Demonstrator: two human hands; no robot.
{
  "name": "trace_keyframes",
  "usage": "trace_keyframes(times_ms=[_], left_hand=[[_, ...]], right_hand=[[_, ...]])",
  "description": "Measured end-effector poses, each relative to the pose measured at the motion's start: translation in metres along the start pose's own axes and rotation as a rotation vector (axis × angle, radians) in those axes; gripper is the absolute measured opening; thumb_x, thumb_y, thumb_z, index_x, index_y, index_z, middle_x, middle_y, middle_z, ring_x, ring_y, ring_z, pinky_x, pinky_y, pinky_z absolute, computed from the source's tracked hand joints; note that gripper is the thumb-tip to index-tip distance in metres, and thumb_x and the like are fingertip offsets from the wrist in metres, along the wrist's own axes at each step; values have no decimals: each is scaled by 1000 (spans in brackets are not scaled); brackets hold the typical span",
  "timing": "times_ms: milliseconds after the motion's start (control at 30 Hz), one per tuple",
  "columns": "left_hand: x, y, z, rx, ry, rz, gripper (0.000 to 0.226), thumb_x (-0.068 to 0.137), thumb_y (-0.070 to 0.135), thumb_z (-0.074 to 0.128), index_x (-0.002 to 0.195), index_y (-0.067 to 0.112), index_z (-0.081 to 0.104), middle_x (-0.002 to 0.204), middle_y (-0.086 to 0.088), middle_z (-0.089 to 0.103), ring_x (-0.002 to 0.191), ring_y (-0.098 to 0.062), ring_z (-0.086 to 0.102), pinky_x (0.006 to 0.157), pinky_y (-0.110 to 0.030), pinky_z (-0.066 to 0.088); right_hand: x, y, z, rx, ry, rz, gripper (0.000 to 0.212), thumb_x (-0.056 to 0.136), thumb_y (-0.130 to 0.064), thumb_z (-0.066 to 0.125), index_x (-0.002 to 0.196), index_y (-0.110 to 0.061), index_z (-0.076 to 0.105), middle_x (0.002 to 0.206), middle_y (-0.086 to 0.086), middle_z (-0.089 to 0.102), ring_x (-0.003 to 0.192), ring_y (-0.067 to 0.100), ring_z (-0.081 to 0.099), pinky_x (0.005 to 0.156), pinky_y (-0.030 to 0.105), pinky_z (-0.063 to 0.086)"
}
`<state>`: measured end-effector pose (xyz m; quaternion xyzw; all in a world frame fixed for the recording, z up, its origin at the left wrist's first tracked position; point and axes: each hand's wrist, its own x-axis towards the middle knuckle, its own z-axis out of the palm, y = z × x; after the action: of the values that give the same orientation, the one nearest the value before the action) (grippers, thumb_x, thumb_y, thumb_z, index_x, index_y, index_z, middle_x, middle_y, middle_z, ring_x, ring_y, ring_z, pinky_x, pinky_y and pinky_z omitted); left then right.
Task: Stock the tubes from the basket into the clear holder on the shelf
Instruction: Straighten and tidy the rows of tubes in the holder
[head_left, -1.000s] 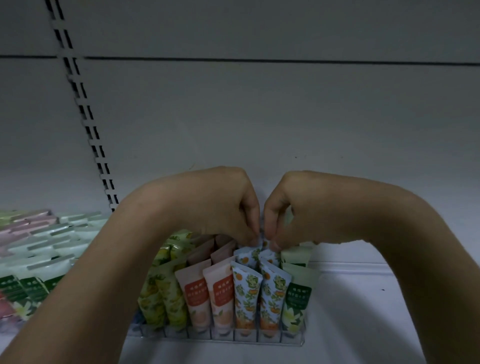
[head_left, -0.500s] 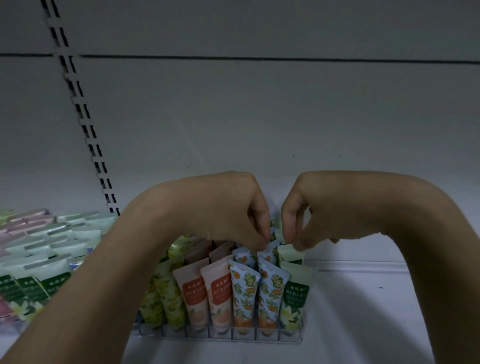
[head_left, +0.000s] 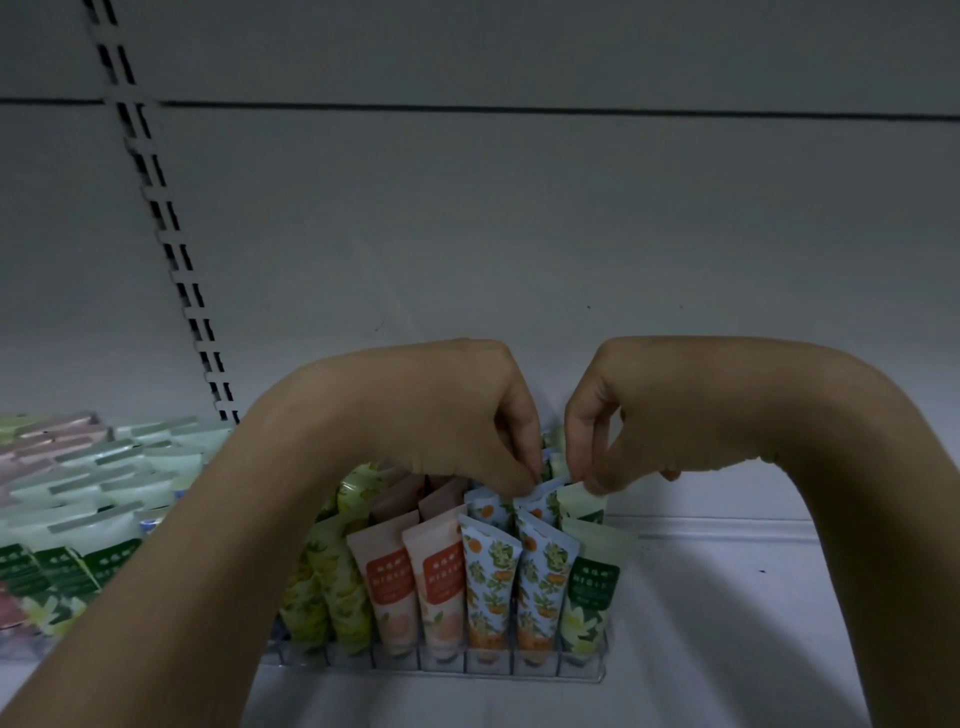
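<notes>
Seating a blue tube (head_left: 537, 501) in the second row of the holder (head_left: 582, 673).
Left hand (head_left: 467, 415) and right hand (head_left: 639, 410) fingertips both pinching the flat crimped top edge of that tube, cap end down. Likely light, soft-walled, slick print; best held by the stiff crimp, not the squashy body. Holder on the shelf (head_left: 753, 597) nearly full: front slots carry yellow, peach, blue-orange and green tubes, upright, packed touching. More tubes stacked flat at left (head_left: 78, 493). Basket out of view.

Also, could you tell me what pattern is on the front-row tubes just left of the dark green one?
Orange fruit and green leaves on pale blue, clearest in the head view.
</notes>
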<state>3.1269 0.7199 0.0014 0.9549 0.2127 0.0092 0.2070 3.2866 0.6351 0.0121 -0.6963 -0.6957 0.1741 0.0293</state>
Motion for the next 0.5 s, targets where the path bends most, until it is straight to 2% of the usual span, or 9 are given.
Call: trace_keyframes(times_ms=[33,167,233,400,500], left_hand=[[0,0,0,-4,-6,-2,2,80,29,75,81,28,76,53,25,62,44,10,52,43,-2,32],[-1,1,0,3,-19,5,4,81,25,74,81,29,75,47,27,58,43,11,52,43,-2,32],[1,1,1,34,5,16,8,80,22,73,80,29,75,48,28,58,45,12,53,44,-2,34],[4,-1,4,96,58,45,9,77,24,74,79,33,76,59,28,64,54,11,58,51,-3,39],[3,-2,2,56,43,34,8,78,25,74,79,33,76,64,26,67,54,11,58,49,-2,37]], right_hand=[[-1,0,0,3,0,5,15,80,-24,76,69,-34,74,55,-17,63,40,-2,52,39,10,37],[0,-1,0,-2,1,6,12,80,-25,77,72,-34,74,73,-13,71,42,-1,53,41,10,38],[0,-1,0,-4,-4,6,13,79,-26,77,71,-35,74,76,-14,71,43,-2,53,42,10,39],[0,1,0,-4,-14,-5,13,80,-26,76,71,-36,74,63,-19,67,41,-2,53,39,9,37],[1,1,0,4,-15,-11,14,79,-27,77,72,-38,74,68,-16,69,41,-2,53,39,10,37]])
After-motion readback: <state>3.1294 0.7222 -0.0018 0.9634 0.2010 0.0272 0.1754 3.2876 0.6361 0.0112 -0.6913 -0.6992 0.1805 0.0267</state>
